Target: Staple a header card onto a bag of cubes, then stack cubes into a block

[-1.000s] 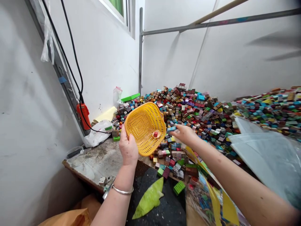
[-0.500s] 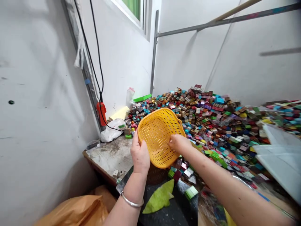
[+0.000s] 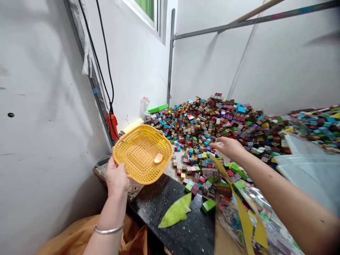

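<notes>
left grip (image 3: 117, 179) closed on yellow basket (image 3: 136, 159), centre-left; right grip (image 3: 230, 148) part-open, seemingly unladen, nearer the block pile (image 3: 220, 122), right of centre.

No writing, brand or number can be read here. The small blocks (image 3: 212, 122), which are heaped from two o'clock to four o'clock, carry many printed patterns, but these are too small for telling if some are letters. On the green block (image 3: 208, 205) at five o'clock, dark marks are visible, not legible as text. The metal bar (image 3: 277, 16), between one and two o'clock, bears pink and blue patches, without readable signs.
</notes>
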{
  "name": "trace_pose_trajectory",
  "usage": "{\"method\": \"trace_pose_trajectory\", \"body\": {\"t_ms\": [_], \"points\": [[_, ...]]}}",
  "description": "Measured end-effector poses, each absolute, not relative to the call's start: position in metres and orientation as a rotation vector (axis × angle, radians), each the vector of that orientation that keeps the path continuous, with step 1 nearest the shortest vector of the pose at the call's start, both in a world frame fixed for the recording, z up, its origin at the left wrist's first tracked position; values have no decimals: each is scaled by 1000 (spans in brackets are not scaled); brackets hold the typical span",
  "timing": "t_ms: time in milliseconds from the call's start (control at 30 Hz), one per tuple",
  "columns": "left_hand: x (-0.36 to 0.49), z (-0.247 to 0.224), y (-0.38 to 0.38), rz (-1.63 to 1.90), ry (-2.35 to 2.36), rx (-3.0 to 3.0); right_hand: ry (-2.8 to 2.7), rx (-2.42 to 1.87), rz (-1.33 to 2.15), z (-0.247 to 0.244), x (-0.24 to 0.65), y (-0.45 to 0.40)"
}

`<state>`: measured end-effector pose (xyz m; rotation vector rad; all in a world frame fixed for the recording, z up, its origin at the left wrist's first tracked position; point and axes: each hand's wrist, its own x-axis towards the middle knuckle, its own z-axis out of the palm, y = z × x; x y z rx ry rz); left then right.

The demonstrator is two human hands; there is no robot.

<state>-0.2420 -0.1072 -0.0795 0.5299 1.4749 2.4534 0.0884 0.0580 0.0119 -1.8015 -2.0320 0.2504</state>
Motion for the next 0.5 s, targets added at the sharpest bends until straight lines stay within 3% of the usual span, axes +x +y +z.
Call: {"method": "trace_pose_trajectory", "body": {"t_ms": [500], "points": [[-282,-111,-128,2138,2013,603,-2363,-1725,178,-3,146,-49]]}}
